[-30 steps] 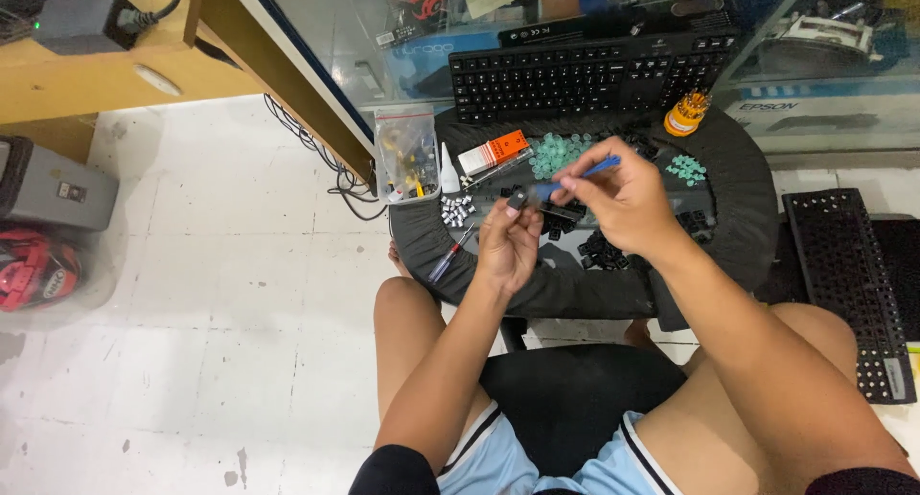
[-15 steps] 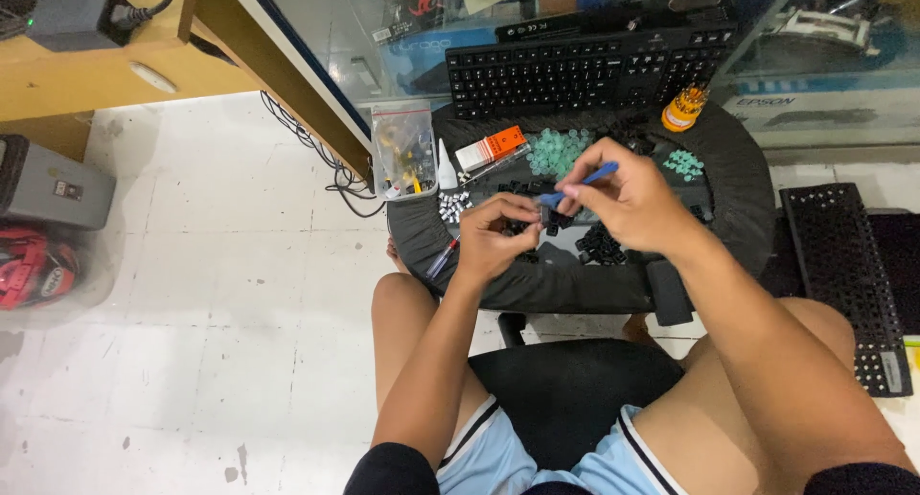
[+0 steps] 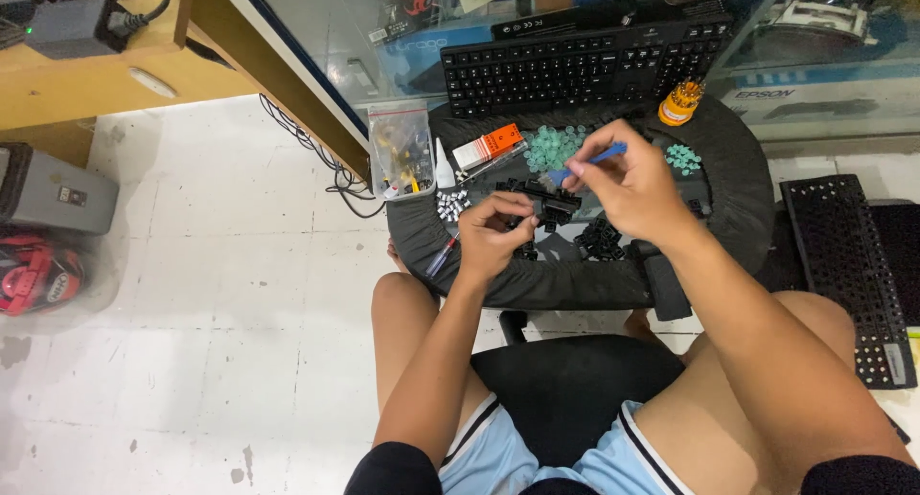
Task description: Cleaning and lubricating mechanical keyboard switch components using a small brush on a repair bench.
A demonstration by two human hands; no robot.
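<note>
My left hand (image 3: 495,230) pinches a small black keycap above a round dark-covered stool top (image 3: 738,203). My right hand (image 3: 628,184) grips a thin blue-handled tool (image 3: 592,160) whose tip points left toward the black piece between the hands. Loose black keycaps (image 3: 599,238) lie in a pile under my right hand. Small pale green rubber domes (image 3: 553,147) are heaped behind it, with a second small heap (image 3: 682,158) to the right. A black keyboard (image 3: 585,64) lies across the far edge.
A clear box of small parts (image 3: 402,150), a white glue bottle (image 3: 444,165), an orange-and-white pack (image 3: 488,144) and an orange bit holder (image 3: 682,102) stand on the stool top. A stripped keyboard frame (image 3: 843,275) lies right. A grey case (image 3: 53,190) and red helmet (image 3: 36,273) sit left.
My left hand has turned and closed its fingers more tightly on the small black piece, and my right hand has brought the blue tool slightly higher and nearer to it.
</note>
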